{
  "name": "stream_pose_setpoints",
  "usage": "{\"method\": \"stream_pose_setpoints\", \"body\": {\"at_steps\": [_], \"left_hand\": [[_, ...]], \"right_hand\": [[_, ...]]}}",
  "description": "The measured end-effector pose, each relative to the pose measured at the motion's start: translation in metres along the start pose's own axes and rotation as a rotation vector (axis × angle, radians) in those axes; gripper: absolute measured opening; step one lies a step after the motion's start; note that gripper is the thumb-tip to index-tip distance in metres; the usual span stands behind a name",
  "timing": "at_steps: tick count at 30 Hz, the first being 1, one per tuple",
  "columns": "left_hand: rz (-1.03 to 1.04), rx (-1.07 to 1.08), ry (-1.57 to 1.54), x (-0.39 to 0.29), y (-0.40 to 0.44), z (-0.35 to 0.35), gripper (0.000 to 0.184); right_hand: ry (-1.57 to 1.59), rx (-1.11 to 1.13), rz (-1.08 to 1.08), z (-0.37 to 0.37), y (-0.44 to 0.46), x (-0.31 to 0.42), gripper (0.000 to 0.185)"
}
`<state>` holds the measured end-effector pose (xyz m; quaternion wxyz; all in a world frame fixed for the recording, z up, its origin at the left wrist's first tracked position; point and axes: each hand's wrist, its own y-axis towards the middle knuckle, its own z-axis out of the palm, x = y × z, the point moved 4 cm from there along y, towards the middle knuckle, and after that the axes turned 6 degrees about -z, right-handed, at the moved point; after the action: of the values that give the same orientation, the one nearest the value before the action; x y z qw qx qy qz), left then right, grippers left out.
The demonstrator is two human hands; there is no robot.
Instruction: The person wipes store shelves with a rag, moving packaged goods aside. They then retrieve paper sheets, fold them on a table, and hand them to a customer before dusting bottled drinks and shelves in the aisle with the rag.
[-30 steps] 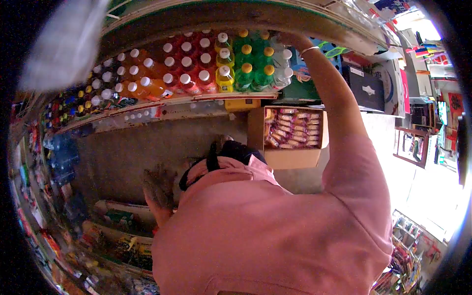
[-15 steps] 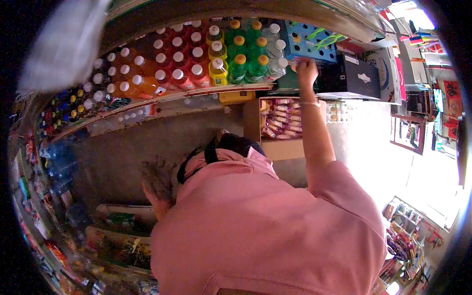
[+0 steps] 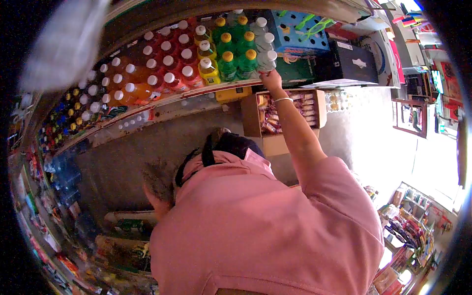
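Observation:
My right hand (image 3: 271, 80) has its fingers closed at the lower front of a clear, white-capped bottle (image 3: 267, 61). That bottle stands upright at the shelf edge, in the front of its row. Beside it are green bottles (image 3: 247, 63) with yellow caps, then a yellow drink bottle (image 3: 209, 71). To the right of the hand lies a green shelf surface (image 3: 294, 69). My left forearm (image 3: 156, 199) hangs low by my side. A dark, fuzzy patch (image 3: 160, 178) is close to it, and the left fingers cannot be made out.
A blue box with holes (image 3: 300, 34) and a black box (image 3: 355, 66) stand on the shelf to the right. Below, an open carton (image 3: 251, 115) of wrapped packs is on the floor. Red and orange drinks (image 3: 169, 81) line the left shelf.
My right hand has moved left from in front of the blue box to the clear bottle. My left arm stays low. The view has shifted slightly.

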<state>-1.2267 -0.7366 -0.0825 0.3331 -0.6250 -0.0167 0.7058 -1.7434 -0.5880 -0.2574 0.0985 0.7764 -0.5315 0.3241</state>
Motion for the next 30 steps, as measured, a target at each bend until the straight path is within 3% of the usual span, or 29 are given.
{"method": "stream_pose_setpoints", "body": {"at_steps": [2, 5, 7, 8, 9, 11, 13, 15, 17, 18, 20, 21, 22, 24, 27, 28, 30], "left_hand": [[0.057, 0.043, 0.141, -0.006, 0.001, 0.004, 0.041], [0.223, 0.142, 0.429, -0.018, 0.005, 0.016, 0.04], [0.164, 0.177, 0.392, -0.02, 0.012, 0.023, 0.039], [0.066, 0.182, 0.314, -0.019, 0.013, 0.033, 0.039], [-0.031, 0.179, 0.236, -0.018, 0.015, 0.042, 0.038], [-0.2, 0.281, 0.078, -0.026, 0.017, 0.094, 0.039], [-0.401, 0.423, -0.13, -0.016, 0.038, 0.139, 0.042], [-0.717, 0.596, -0.406, 0.019, 0.059, 0.166, 0.049], [-0.706, 0.66, -0.187, 0.005, 0.049, 0.194, 0.051], [-0.695, 0.69, -0.078, 0.0, 0.046, 0.206, 0.053], [-0.623, 0.673, 0.066, 0.0, 0.046, 0.198, 0.051], [-0.588, 0.654, 0.137, 0.0, 0.047, 0.189, 0.05], [-0.664, 0.578, 0.107, 0.008, 0.053, 0.175, 0.045], [-0.666, 0.498, 0.15, 0.023, 0.06, 0.146, 0.041], [-0.641, 0.431, 0.127, 0.02, 0.054, 0.14, 0.039], [-0.631, 0.417, 0.108, 0.017, 0.051, 0.139, 0.038], [-0.6, 0.338, 0.091, 0.015, 0.048, 0.132, 0.038]], "right_hand": [[0.084, 0.101, -0.027, -0.013, -0.009, 0.012, 0.045], [0.078, -0.077, -0.136, -0.024, -0.021, 0.008, 0.046], [-0.08, -0.422, -0.309, -0.046, -0.067, 0.034, 0.031], [0.064, -0.5, -0.434, -0.044, -0.091, 0.046, 0.023], [0.278, -0.301, -0.383, -0.042, -0.118, 0.072, 0.025], [0.423, 0.175, -0.702, -0.054, -0.179, 0.139, 0.039], [0.638, 0.286, -0.937, -0.06, -0.214, 0.183, 0.046], [0.685, 0.394, -0.905, -0.049, -0.226, 0.192, 0.047], [0.575, 0.19, -0.808, -0.042, -0.197, 0.155, 0.039], [0.872, 0.253, -0.403, -0.039, -0.183, 0.126, 0.036], [0.459, -0.068, -0.409, -0.059, -0.138, 0.061, 0.032], [0.496, -0.24, -0.411, -0.083, -0.117, 0.035, 0.028], [0.501, -0.418, -0.257, -0.091, -0.093, -0.002, 0.027], [0.314, -0.539, -0.23, -0.117, -0.063, -0.016, 0.037], [-0.122, -0.238, -0.498, -0.027, 0.01, -0.07, 0.041], [-0.414, -0.073, -0.414, -0.041, -0.016, -0.026, 0.044], [-0.494, 0.032, -0.547, -0.045, -0.008, -0.025, 0.047]]}}
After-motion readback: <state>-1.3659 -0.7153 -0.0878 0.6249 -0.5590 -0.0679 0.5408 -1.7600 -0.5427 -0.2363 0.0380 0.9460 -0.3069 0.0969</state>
